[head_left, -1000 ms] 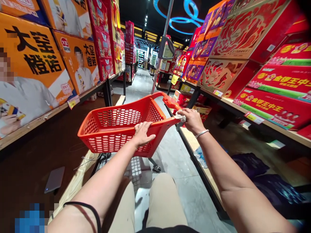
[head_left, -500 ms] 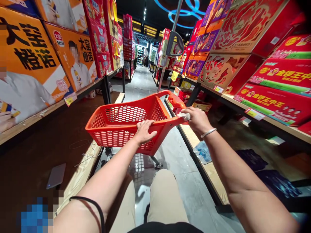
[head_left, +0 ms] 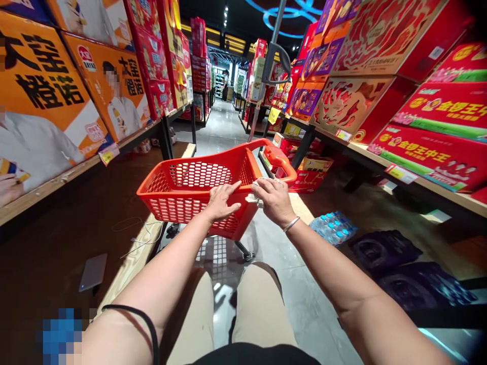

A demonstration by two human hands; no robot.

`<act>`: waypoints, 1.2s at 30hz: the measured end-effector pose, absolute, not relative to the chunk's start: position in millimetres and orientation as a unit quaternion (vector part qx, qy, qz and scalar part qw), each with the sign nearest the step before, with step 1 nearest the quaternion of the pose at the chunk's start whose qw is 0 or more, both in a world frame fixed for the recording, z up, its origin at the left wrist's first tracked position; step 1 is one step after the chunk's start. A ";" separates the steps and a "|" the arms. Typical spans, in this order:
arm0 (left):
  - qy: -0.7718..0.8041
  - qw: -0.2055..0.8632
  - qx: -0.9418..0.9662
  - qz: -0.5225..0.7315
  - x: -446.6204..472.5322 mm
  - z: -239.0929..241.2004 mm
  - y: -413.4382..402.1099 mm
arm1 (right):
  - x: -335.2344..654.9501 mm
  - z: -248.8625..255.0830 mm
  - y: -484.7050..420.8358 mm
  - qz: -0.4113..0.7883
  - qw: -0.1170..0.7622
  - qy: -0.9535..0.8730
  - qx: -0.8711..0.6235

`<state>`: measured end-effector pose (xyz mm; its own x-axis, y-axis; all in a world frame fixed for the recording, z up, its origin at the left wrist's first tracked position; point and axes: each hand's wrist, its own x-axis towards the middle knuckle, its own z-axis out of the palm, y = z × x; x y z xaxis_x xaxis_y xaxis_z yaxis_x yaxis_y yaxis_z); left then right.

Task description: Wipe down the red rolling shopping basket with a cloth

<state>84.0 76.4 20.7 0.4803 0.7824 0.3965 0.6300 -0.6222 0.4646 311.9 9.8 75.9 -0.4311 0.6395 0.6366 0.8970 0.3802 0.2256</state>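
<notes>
Floor: grey, glossy tiles point(head_left: 292, 274) run up a shop aisle between shelves.
Person: light-trousered legs point(head_left: 262, 309) stand nearest, both bare arms stretched forward.
Left hand: the left hand point(head_left: 222, 204) lies spread on the cart's near side, thumb splayed, palm down; it looks like a steadying touch, not a grip.
Right hand: the right hand point(head_left: 274, 200), a bangle point(head_left: 291, 224) at its wrist, clasps a crumpled white cloth point(head_left: 252, 198), fingers curled at the side of the cart just below the handle point(head_left: 279, 154).
Cart: the red cart point(head_left: 247, 215) stands crosswise before the person, its basket toward the left shelf, its handle toward the right.
Stage: cloth and cart are together, so the work seems under way; which parts are finished and which remain cannot be told, since no mark shows the difference.
Low left: a flat grey device point(head_left: 93, 272) lies beneath the shelf.
Low right: bottles point(head_left: 335, 228) in a pack and dark packs point(head_left: 384, 248) sit under the shelf.
Shelves: orange cartons point(head_left: 49, 101) on the left; red cartons point(head_left: 429, 157) and gold boxes point(head_left: 350, 104) on the right.
Beyond: a metal pole point(head_left: 277, 30) rises behind the cart; a small figure point(head_left: 225, 83) stands far down the aisle.
</notes>
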 end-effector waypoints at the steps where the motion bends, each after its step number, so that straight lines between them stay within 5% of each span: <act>1: 0.410 0.138 0.853 0.293 81.6 21.4 77.2 | 318.3 74.8 11.7 -0.286 0.243 -0.793 -0.481; 7: 0.422 0.168 0.841 0.296 76.4 25.0 78.7 | 342.8 46.6 19.1 -0.318 0.343 -0.688 -0.556; 13: 0.427 0.176 0.830 0.312 72.6 27.4 72.0 | 299.7 -8.2 -7.5 -0.194 0.159 -0.834 -0.492; 15: 0.422 0.174 0.831 0.319 68.4 26.6 70.3 | 301.4 -0.9 -16.6 -0.190 0.158 -0.830 -0.501; 21: 0.438 0.172 0.817 0.334 59.8 25.7 68.7 | 352.9 65.1 -15.6 -0.208 0.366 -0.720 -0.552; 26: 0.446 0.191 0.809 0.331 62.3 32.0 67.1 | 381.6 102.3 29.6 0.107 0.568 -0.653 -0.489; 30: 0.454 0.192 0.801 0.340 65.8 35.1 66.9 | 384.7 119.6 76.4 0.260 0.619 -0.573 -0.470; 36: 0.463 0.173 0.802 0.336 68.2 31.6 67.2 | 385.8 120.1 79.2 0.239 0.583 -0.601 -0.491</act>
<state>68.2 67.2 31.6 0.3451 0.8587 0.3789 0.6253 -0.5114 0.5895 385.8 79.2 120.1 0.1621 0.8697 0.4662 0.3122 0.4029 -0.8603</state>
